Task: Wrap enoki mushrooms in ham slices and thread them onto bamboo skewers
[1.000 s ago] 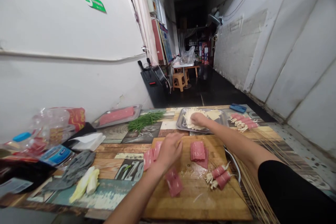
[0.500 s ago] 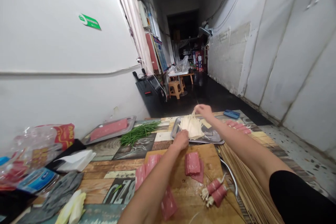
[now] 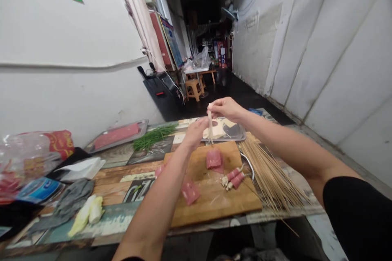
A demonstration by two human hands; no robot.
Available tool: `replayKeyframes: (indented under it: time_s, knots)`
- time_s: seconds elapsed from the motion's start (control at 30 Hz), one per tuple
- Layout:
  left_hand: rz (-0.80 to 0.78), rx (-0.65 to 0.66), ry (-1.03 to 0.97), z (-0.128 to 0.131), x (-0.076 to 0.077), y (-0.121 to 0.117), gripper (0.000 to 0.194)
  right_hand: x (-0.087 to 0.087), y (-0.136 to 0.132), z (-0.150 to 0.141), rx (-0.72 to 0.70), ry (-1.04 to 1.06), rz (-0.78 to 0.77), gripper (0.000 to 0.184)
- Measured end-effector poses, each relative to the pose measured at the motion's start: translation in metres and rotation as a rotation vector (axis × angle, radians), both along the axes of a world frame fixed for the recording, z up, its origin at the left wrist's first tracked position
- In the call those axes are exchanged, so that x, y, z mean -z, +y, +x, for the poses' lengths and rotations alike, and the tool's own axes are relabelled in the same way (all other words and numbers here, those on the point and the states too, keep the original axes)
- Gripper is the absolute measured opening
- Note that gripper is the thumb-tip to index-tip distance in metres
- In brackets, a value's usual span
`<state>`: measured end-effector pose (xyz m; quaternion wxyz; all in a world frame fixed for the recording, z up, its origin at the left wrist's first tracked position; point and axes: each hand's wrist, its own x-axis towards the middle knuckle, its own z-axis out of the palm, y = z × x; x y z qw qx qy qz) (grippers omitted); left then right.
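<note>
My right hand [image 3: 226, 108] pinches the top of a thin bundle of enoki mushrooms [image 3: 210, 124], which hangs upright above the far edge of the cutting board [image 3: 211, 208]. Closed against the bundle's side are the fingers of my left hand [image 3: 196, 131]. Behind them, a metal tray [image 3: 240, 135] bears more pale enoki, partly hidden by my hands. On the board lie a stack of thin pink meat slices [image 3: 213, 159], another slice [image 3: 190, 192] beside my left forearm, and meat rolls [image 3: 235, 178] with enoki ends sticking out.
Bamboo skewers [image 3: 272, 175] fan out right of the board. To the left are green chives [image 3: 154, 135], a tray of meat [image 3: 116, 135], a grey cloth [image 3: 73, 200], pale yellow leaves [image 3: 88, 212] and plastic packaging [image 3: 36, 163]. A blue object [image 3: 255, 111] lies at the far right.
Both hands have lifted from the enoki on the tray and come together, now with a separate bundle between them. The camera view has shifted, showing more of the table's near edge.
</note>
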<state>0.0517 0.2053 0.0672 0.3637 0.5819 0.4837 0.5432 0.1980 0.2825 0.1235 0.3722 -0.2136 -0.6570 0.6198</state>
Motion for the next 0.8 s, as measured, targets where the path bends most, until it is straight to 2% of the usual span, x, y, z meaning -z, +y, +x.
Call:
replayKeyframes:
  time_s: [0.13,0.23,0.4,0.6,0.67,0.7,0.77,0.8]
  knots:
    - [-0.110,0.151,-0.215,0.011,-0.008,-0.032,0.039,-0.012,-0.025,0.017,-0.049,0.022,-0.092,0.012]
    - [-0.203,0.185,-0.342,0.019,-0.013,-0.053,0.036,-0.013,-0.039,0.033,-0.023,0.035,-0.123,0.009]
    - [-0.382,0.226,-0.487,0.034,-0.013,-0.068,0.024,0.001,-0.055,0.050,-0.020,0.040,-0.127,0.009]
    - [-0.508,0.188,-0.451,0.040,0.001,-0.072,0.024,0.022,-0.058,0.067,-0.011,-0.054,-0.171,0.011]
    - [-0.526,0.132,-0.379,0.040,0.005,-0.072,0.027,0.027,-0.056,0.074,0.077,-0.148,-0.023,0.008]
    - [-0.517,0.099,-0.318,0.039,0.007,-0.072,0.028,0.029,-0.056,0.077,0.158,-0.216,0.136,0.010]
    - [-0.460,0.044,-0.172,0.039,0.010,-0.072,0.030,0.032,-0.061,0.081,0.291,-0.407,0.580,0.015]
    - [-0.423,0.028,-0.101,0.040,0.012,-0.072,0.031,0.035,-0.066,0.080,0.302,-0.524,0.816,0.015]
